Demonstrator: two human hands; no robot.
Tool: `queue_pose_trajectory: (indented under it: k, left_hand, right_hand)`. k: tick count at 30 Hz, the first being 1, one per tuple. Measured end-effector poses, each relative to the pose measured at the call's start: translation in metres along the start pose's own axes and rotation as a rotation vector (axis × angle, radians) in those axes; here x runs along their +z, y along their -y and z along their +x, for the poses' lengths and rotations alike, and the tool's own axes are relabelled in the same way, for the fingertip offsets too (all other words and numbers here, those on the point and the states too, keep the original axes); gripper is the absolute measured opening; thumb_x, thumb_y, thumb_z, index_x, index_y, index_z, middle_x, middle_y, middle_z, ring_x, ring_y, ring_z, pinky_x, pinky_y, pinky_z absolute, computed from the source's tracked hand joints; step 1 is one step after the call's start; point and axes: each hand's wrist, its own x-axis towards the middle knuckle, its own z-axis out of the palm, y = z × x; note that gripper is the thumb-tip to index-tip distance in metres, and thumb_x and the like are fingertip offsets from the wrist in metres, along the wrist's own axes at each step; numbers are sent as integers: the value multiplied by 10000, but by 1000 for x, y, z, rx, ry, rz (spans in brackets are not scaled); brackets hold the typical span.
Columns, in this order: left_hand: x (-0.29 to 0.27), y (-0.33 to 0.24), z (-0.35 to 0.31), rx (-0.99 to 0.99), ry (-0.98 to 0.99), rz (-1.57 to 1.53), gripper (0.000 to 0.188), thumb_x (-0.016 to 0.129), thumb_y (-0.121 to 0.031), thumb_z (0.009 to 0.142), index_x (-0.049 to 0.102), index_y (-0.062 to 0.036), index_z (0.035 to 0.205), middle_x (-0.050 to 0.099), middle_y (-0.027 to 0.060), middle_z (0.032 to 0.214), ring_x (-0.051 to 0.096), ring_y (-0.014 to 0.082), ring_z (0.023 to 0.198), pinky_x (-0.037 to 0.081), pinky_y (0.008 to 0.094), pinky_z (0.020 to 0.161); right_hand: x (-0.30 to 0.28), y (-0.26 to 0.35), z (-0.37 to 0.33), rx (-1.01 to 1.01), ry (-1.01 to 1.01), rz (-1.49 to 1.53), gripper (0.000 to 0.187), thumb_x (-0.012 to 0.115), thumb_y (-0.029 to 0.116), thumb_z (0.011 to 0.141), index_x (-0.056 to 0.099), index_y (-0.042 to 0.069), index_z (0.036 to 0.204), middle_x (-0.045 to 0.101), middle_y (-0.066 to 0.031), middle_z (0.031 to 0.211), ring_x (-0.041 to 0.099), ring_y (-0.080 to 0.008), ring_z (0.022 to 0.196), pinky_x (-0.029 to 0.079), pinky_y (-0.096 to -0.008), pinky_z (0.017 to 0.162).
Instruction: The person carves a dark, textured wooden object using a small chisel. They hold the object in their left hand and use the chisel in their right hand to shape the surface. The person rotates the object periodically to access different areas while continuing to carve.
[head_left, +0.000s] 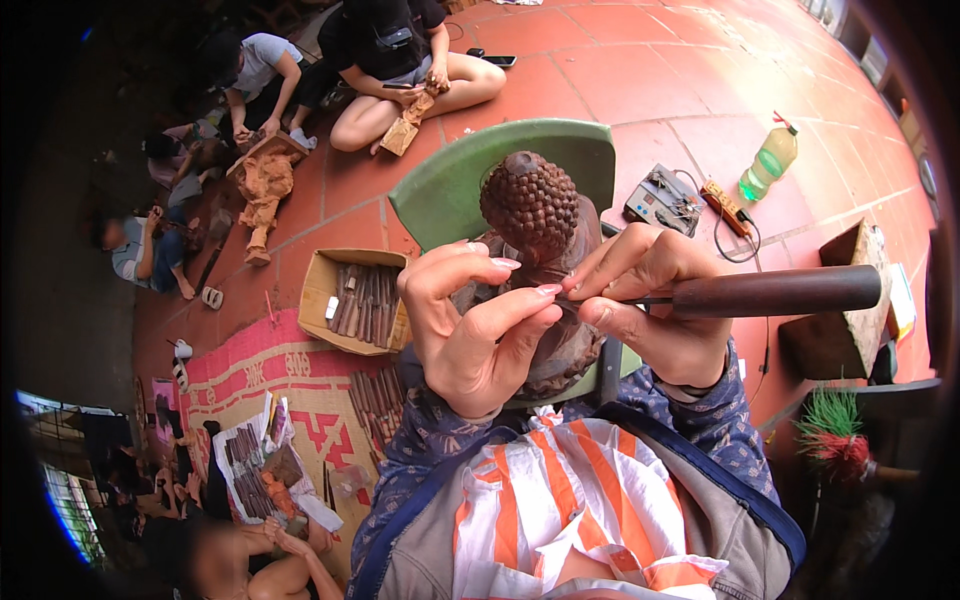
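Observation:
A carving chisel [780, 291] with a dark round wooden handle lies level across the front of a carved statue. My right hand [665, 300] grips it by its thin blade, just ahead of the handle, which sticks out to the right. At the blade's tip, the thumb and forefinger of my left hand [460, 340] are pinched together; its other fingers are bent. Right behind both hands stands the dark brown wooden statue [530, 205], its head covered in small round curls. My hands hide its face and part of its body.
The statue rests on a green plastic chair [430, 190]. To the left are a cardboard box [370, 347] of chisels and a patterned mat [240, 360] with more tools. A grey device [662, 200], power strip [727, 207] and bottle [768, 165] stand right. Several people sit carving at left.

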Motion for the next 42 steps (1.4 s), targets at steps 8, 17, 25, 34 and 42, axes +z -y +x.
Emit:
queue_pose_trajectory:
  k: [8, 17, 25, 34, 42]
  left_hand:
    - [-9, 17, 7, 56, -47, 192, 187, 722, -303, 787, 641, -158, 872, 506, 26, 890, 517, 181, 868, 417, 467, 897]
    - [24, 34, 34, -407, 85, -649, 1254, 815, -584, 523, 175, 2, 1428, 378, 170, 1352, 376, 290, 1288, 284, 422, 1086]
    - [35, 33, 40, -477, 164, -787, 981, 825, -482, 636, 344, -4, 1345, 527, 141, 1185, 510, 196, 1118, 409, 322, 970]
    - [34, 29, 38, -518, 155, -791, 762, 819, -392, 691, 442, -14, 1236, 581, 106, 1093, 577, 128, 953, 464, 269, 869]
    - [37, 26, 34, -534, 105, -777, 721, 799, -415, 700, 452, -16, 1190, 580, 101, 1083, 584, 128, 927, 465, 267, 858]
  right_hand:
    - [-8, 20, -12, 375, 33, 247, 436, 686, 383, 840, 625, -39, 929, 593, -336, 1100, 646, -350, 974, 527, -385, 833]
    - [-15, -6, -13, -63, 113, 124, 271, 647, 229, 875, 619, -40, 870, 462, -401, 1240, 452, -475, 1228, 335, -508, 1041]
    - [-15, -8, -9, -28, 92, 72, 251, 594, 210, 856, 540, -14, 756, 480, -404, 1220, 460, -497, 1214, 341, -523, 1025]
    - [-17, 1, -3, 9, 125, -54, 211, 599, 171, 820, 534, -5, 725, 525, -355, 1202, 523, -457, 1169, 415, -453, 975]
    - [-22, 0, 4, -21, 171, -76, 215, 605, 168, 807, 523, -1, 702, 543, -349, 1160, 579, -437, 1084, 422, -452, 966]
